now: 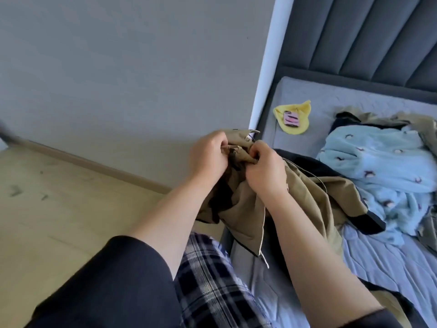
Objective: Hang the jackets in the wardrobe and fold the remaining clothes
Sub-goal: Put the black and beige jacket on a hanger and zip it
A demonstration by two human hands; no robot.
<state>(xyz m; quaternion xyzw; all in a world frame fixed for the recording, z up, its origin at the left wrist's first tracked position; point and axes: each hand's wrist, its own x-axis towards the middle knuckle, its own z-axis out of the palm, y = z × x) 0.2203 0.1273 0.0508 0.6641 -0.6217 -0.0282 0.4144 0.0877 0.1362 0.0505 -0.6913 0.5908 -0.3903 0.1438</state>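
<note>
Both hands are bunched up at the top edge of a tan jacket [279, 200]: the left hand [208, 155] has its fingers curled round a fold of the fabric near what looks like the collar, and the right hand [264, 171] pinches the cloth just beside it, thumb and fingers tight on a gathered bit. The jacket hangs from that grip and trails down onto the near corner of the bed [390, 263], a pale drawstring [263, 233] dangling from it. Further out on the mattress lies a heap not yet dealt with: a fluffy light-blue garment [378, 166] with small printed figures, something dark beneath it, and another tan piece [423, 129] at the far edge. Up near the headboard sits a yellow cloth [295, 119] with a small pink item on it. No wardrobe or hanger shows from here, and nothing folded is in sight, so I'd judge the job is in its early part: this jacket is only being readied, and the pile remains.
</note>
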